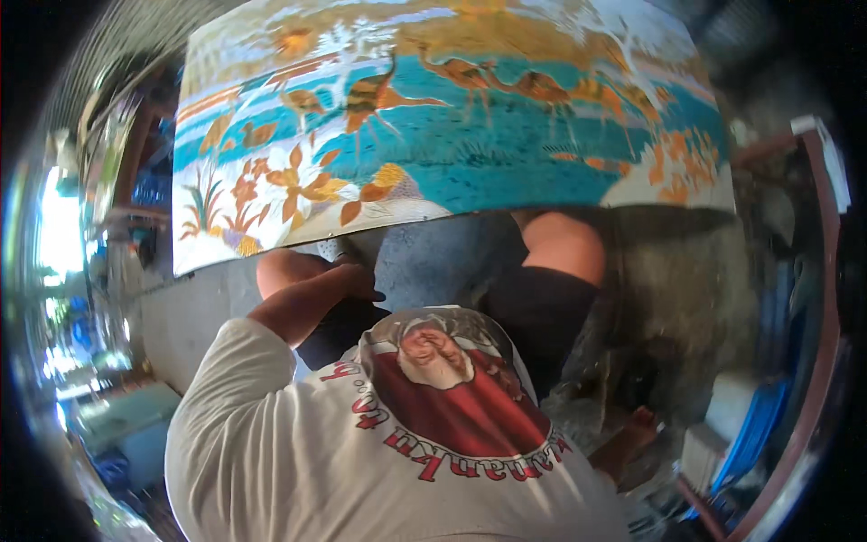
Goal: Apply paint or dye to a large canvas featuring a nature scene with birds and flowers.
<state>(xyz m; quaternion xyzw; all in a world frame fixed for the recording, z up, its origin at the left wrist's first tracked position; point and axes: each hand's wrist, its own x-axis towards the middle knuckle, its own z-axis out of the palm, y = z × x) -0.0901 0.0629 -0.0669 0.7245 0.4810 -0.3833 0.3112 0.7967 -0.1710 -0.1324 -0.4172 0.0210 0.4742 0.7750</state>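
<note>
A wide painted panel lies in front of me, over my knees. It shows brown long-necked birds on teal water, pale trees, and orange and white plants. My left hand rests by my left thigh, below the panel's near edge and off the painting. It is in shadow, and its fingers are too dark to make out. Low at my right side, away from the panel, my right hand reaches down near the floor. It is small and blurred there; whether its fingers hold anything does not show.
Grey floor shows between my knees. At the right stand pale blocks or boxes with a blue edge, beside a reddish-brown frame bar. A pale greenish box stands at the left, near cluttered shelving.
</note>
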